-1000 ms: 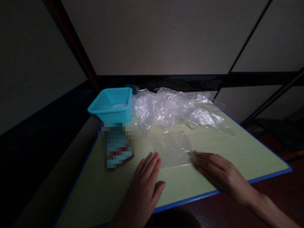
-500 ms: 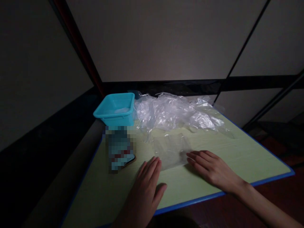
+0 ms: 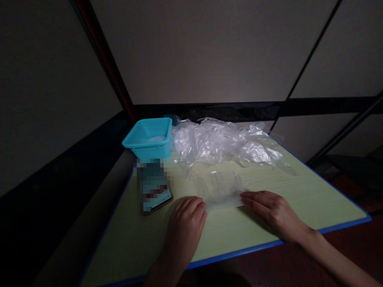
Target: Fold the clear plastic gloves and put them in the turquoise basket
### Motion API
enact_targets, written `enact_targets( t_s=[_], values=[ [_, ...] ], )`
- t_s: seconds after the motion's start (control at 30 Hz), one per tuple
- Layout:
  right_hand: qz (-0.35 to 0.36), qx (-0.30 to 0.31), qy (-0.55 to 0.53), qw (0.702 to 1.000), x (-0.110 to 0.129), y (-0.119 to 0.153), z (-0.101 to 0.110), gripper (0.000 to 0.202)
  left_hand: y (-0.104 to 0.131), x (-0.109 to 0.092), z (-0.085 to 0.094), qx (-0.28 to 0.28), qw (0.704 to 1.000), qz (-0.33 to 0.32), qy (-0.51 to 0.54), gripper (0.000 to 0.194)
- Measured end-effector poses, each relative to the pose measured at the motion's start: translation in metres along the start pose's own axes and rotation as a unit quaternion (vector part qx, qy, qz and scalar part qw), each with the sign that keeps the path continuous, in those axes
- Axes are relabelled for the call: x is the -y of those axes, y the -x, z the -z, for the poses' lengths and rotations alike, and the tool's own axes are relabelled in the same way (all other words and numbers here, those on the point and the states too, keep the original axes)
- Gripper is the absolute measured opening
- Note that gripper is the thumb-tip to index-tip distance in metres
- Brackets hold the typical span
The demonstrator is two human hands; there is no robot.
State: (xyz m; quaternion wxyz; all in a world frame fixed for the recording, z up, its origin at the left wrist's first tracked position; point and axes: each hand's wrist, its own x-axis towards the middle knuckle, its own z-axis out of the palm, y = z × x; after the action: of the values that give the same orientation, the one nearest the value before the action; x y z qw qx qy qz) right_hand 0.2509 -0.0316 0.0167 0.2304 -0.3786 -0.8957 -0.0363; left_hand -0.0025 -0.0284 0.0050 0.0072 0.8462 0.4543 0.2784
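Observation:
A clear plastic bag (image 3: 223,189) lies on the pale green tabletop, its near edge lifted or folded over between my hands. At its near left corner, my left hand (image 3: 188,219) has its fingers curled and pinched on the bag. My right hand (image 3: 269,207) grips the near right corner with fingers pressed together; the thumb is hidden beneath. Behind the bag spreads a crumpled heap of clear plastic bags (image 3: 215,141).
A turquoise plastic basin (image 3: 152,150) stands at the back left with something whitish inside. In front of it lies a phone (image 3: 155,187), its screen blurred out. The table (image 3: 239,251) has a blue edge and sits against panelled cupboard doors (image 3: 203,52).
My left hand's fingers have curled in from lying stretched out and now pinch the bag's corner. My right fingers have closed on the other corner. The bag's near edge has bunched up.

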Motion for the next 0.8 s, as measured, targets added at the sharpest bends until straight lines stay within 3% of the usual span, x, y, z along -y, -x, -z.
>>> enact_targets(
  t_s=[0.23,0.47,0.67,0.73,0.8],
  values=[
    [-0.039,-0.019,-0.096,0.994,0.0,0.005,0.012,0.031,-0.002,0.002,0.005,-0.039,0.986,0.036,0.161,0.018],
    [-0.14,-0.004,-0.209,0.968,0.011,-0.005,0.044,0.022,-0.006,-0.014,0.04,-0.058,0.955,0.109,0.27,0.018],
    [-0.244,0.045,-0.403,0.881,0.015,-0.025,0.069,0.021,-0.024,-0.02,0.063,0.041,0.869,0.206,0.448,0.022],
    [-0.288,0.059,-0.447,0.844,0.011,-0.029,0.067,0.021,-0.034,-0.015,0.061,0.052,0.862,0.217,0.455,0.022],
    [-0.336,0.068,-0.481,0.807,0.005,-0.031,0.057,0.022,-0.045,-0.007,0.053,0.062,0.881,0.221,0.414,0.023]
  ],
)
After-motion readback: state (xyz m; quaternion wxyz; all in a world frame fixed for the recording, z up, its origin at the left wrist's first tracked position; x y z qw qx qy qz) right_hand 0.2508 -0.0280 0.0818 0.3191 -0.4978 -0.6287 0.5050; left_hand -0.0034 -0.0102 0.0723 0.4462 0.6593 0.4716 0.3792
